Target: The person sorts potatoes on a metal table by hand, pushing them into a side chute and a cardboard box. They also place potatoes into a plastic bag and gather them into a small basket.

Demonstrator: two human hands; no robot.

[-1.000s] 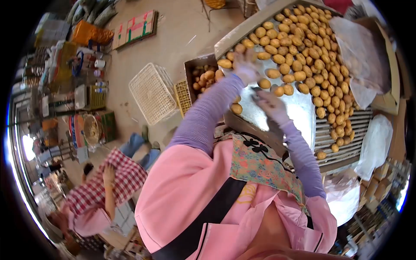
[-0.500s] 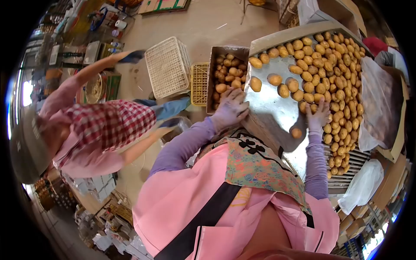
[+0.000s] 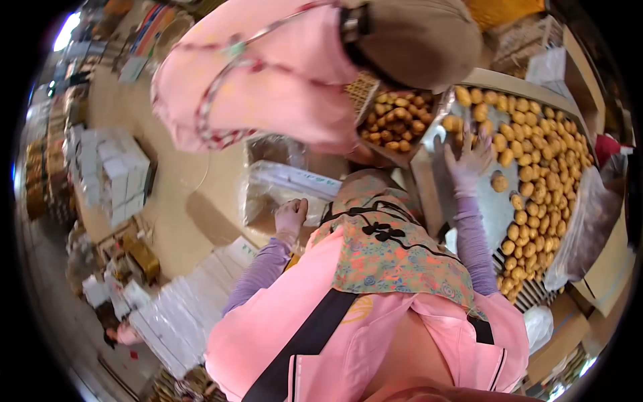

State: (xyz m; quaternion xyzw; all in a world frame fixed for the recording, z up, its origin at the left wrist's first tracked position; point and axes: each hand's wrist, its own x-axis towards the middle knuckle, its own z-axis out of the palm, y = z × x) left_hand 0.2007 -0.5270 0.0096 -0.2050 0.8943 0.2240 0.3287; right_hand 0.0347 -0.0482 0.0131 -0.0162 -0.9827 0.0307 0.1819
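My right hand (image 3: 469, 161), gloved, lies with fingers spread over the metal sorting surface (image 3: 483, 204), at the near edge of the potatoes (image 3: 546, 171). Its fingertips touch or nearly touch several of them. My left hand (image 3: 291, 218), also gloved, is low at the centre left with its fingers curled in. It is beside an open box lined with clear plastic (image 3: 264, 187), and nothing shows in it. One loose potato (image 3: 499, 181) sits to the right of my right hand. A cardboard box (image 3: 437, 120) of potatoes stands beyond the surface's left end.
Another person (image 3: 268, 80) in pink and a cap leans across the top centre, close to the potato box. White boxes (image 3: 120, 171) are stacked at the left. Plastic-covered cartons (image 3: 194, 308) lie at the lower left. A plastic bag (image 3: 583, 221) hangs along the surface's right side.
The view has turned left. My left hand has left the potato box's edge and moved down beside the plastic-lined box. My right hand has shifted toward the surface's left end. The other person has come closer, bending over.
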